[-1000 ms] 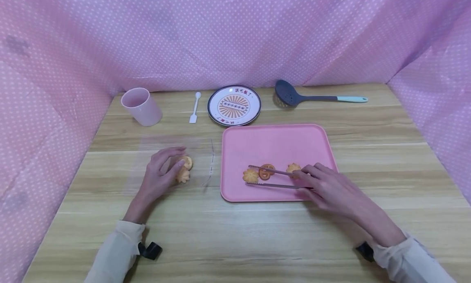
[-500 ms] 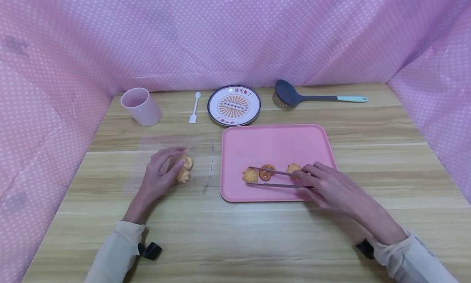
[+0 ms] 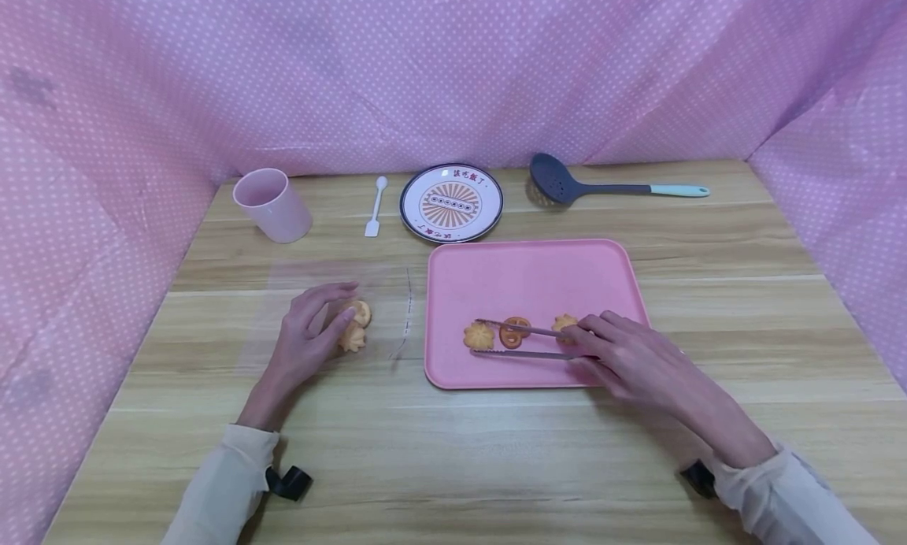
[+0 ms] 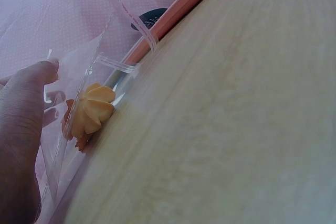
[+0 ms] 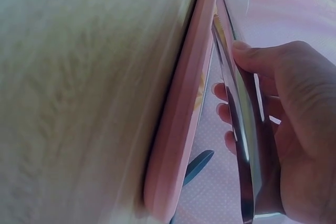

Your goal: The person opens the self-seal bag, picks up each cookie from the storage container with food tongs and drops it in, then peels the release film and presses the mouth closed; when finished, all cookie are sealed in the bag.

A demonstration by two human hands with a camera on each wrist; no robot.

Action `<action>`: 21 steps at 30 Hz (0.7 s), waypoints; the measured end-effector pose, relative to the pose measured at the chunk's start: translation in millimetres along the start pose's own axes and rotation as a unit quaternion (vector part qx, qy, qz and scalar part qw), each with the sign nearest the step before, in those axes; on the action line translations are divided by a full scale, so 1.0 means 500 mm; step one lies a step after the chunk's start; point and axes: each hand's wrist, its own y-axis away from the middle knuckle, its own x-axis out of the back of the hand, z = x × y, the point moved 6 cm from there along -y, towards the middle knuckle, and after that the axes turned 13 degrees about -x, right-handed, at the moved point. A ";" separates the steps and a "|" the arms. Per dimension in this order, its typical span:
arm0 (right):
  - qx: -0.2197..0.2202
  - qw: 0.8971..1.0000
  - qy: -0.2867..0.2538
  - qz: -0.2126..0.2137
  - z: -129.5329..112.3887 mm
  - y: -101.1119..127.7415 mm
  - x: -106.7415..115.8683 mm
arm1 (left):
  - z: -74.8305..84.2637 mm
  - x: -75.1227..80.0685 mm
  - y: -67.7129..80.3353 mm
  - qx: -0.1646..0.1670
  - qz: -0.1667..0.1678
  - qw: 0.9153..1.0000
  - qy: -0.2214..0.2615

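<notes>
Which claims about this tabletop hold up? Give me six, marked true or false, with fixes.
1. The right hand holds metal tongs. True.
2. A pretzel-shaped cookie lies on the pink tray. True.
3. The left hand is over the tray. False: the left hand is off to the tray's left, near other cookies.
4. The round plate sits between the white spoon and the slotted spoon. True.
5. The slotted spoon lies on the tray. False: it lies on the table, beyond the tray.
6. The mug lies on its side. False: the pink mug stands upright.
</notes>
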 end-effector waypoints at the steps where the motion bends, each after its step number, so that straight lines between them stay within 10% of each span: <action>1: -0.002 1.000 -0.001 -0.001 0.001 -0.002 -0.001 | 0.000 0.000 0.000 0.000 0.000 1.000 0.000; 21: -0.009 1.000 -0.006 -0.007 -0.025 -0.067 -0.024 | 0.002 0.001 -0.003 0.001 -0.003 1.000 0.007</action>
